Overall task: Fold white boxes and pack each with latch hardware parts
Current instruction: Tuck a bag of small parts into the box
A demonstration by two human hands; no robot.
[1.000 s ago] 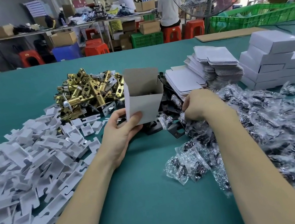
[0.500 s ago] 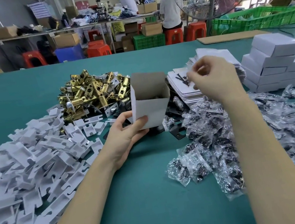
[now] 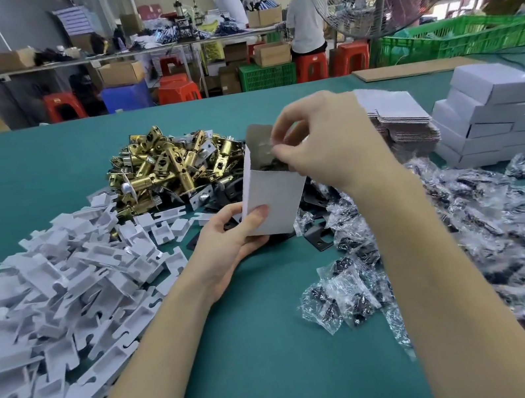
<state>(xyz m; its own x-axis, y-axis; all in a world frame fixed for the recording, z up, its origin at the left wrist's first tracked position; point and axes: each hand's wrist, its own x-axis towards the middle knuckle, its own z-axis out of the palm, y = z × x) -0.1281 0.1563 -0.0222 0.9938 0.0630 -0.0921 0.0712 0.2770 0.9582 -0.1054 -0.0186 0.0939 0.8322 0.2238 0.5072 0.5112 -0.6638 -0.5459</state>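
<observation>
Left hand grips the open white box; right hand, above, pinches a screw packet into it.

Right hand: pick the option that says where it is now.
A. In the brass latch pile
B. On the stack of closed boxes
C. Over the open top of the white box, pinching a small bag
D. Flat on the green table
C: the right hand hangs at the open mouth of the white box, fingertips pinching a small clear bag, while the left hand grips the box's base.
</observation>
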